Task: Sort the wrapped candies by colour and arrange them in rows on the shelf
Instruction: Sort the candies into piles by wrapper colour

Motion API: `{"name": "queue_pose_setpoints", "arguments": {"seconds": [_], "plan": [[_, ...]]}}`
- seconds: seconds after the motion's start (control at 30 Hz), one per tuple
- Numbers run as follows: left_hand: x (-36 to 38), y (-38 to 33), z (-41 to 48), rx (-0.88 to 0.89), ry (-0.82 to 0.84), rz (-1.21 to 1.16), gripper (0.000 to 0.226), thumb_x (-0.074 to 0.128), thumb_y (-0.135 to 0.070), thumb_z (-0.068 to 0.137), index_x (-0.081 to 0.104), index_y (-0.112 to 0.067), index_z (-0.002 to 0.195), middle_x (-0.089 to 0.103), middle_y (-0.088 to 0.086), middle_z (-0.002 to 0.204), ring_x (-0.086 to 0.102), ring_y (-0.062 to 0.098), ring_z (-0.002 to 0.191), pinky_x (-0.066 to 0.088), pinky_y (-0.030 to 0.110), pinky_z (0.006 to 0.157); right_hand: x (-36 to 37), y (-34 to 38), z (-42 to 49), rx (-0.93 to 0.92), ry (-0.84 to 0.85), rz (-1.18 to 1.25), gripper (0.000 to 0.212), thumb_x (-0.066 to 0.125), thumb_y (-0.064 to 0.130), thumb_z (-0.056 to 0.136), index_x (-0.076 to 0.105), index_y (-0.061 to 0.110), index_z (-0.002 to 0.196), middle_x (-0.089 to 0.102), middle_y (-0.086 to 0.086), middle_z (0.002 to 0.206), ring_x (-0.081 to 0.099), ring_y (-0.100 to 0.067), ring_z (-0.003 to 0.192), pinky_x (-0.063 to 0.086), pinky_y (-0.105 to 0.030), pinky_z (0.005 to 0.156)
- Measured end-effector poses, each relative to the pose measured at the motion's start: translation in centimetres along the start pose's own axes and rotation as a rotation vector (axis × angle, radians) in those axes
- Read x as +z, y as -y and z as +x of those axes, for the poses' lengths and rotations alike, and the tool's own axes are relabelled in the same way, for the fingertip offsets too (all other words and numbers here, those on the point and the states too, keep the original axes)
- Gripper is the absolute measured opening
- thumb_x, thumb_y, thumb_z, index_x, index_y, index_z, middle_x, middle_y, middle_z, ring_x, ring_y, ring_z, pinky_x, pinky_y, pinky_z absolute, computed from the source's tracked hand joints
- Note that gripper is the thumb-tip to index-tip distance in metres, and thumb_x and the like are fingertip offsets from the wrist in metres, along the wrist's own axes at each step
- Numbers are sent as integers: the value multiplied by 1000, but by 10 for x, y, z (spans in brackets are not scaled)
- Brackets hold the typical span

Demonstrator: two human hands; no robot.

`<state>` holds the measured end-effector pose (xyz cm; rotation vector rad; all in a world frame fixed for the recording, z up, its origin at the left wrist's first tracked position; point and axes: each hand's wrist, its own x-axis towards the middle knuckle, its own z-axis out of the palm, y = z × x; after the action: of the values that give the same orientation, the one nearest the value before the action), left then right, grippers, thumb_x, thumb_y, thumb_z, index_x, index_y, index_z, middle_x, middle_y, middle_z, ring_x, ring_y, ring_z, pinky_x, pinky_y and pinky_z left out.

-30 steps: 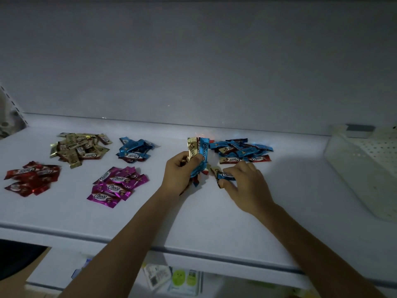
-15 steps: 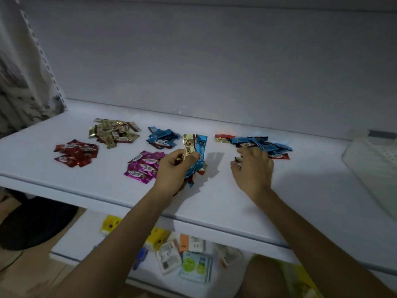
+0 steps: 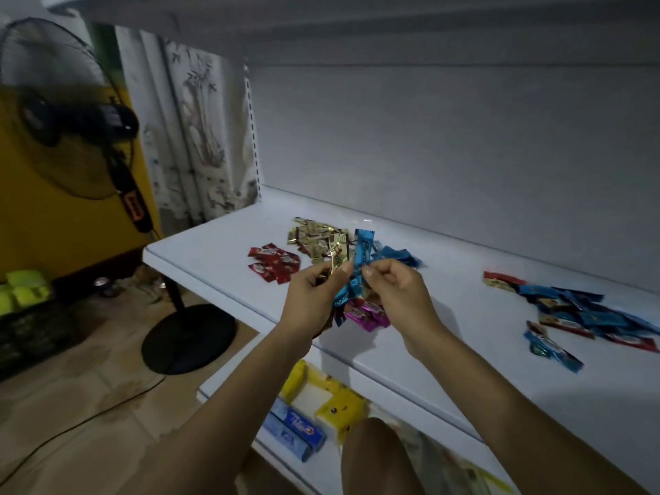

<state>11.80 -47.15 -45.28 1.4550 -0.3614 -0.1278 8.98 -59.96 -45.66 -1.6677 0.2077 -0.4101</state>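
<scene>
On the white shelf (image 3: pixel 464 334) lie red candies (image 3: pixel 273 262), gold candies (image 3: pixel 314 237), blue candies (image 3: pixel 396 256) and magenta candies (image 3: pixel 364 312).

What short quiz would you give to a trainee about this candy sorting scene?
1. True or false: the left hand holds a gold candy.
2. The right hand pinches a candy of which colour? A red, B blue, C pink.
3. Which sorted pile lies farthest left on the shelf?
Key: 1 true. 2 B, the blue candy. 3 the red pile.
</scene>
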Motion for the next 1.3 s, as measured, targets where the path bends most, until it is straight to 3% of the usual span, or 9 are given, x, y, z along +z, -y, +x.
{"name": "queue_pose_setpoints", "arguments": {"seconds": [0.1,0.3,0.43,0.7,0.93,1.0,1.13,1.2,1.3], "plan": [[-18,0,-1,-24,-64,-5,25,56,-24,96,65,-1,97,61,8,67,53,7,45,36,14,39,19,-1,9,63,-58,65,6,57,17,94,60,13,91,69,-5,93,68,-14,80,55,-33,80],[-50,-6,-2,-79,-123,23,31,56,-31,95,62,-1,100,65,-3,53,53,5,42,36,15,37,40,-1,16,-2,-68,20,6,57,11,94,62,14,93,67,2,85,63,-7,62,52,-12,58],[-63,-5,-3,-78,-143,39,29,57,-33,94,64,-5,95,65,0,58,54,5,43,39,16,39,27,-3,28,-54,-155,-73,11,56,10,94,63,15,101,65,6,85,61,-6,62,46,-10,52],[-46,18,27,-94,-160,30,35,54,-37,95,61,-3,95,65,7,63,55,8,42,39,17,38,-35,-43,105,6,-345,-501,16,57,14,90,72,16,96,71,-3,98,64,-18,85,54,-39,82],[-24,43,78,-116,-95,7,41,53,-40,95,59,0,99,67,20,83,55,12,52,40,18,41,-47,-58,141,-34,-324,-796,24,59,28,92,62,22,115,57,-6,116,59,-22,98,47,-34,87],[-21,48,84,-133,-68,-21,37,53,-41,95,60,-6,94,67,17,82,55,14,56,39,20,43,-34,-46,127,-134,-250,-652,20,58,34,92,63,21,106,60,-2,108,59,-15,93,46,-27,79],[-16,52,90,-146,-31,-82,33,52,-41,96,63,-11,91,63,6,73,54,15,59,38,20,45,3,-25,85,-151,181,-449,35,59,56,82,64,30,105,65,12,98,60,-1,85,49,-21,74],[-15,52,95,-162,-25,-112,30,51,-40,97,63,-13,91,60,-4,61,53,8,50,38,20,45,13,-29,79,-203,206,-506,38,69,45,79,63,29,113,63,13,102,58,2,78,45,-14,67],[-17,53,99,-189,-33,-120,29,51,-38,98,62,-12,90,59,-4,60,53,7,47,40,21,46,21,-33,81,-233,145,-439,23,75,26,78,65,26,99,66,10,94,56,-1,67,42,-10,58]]}}
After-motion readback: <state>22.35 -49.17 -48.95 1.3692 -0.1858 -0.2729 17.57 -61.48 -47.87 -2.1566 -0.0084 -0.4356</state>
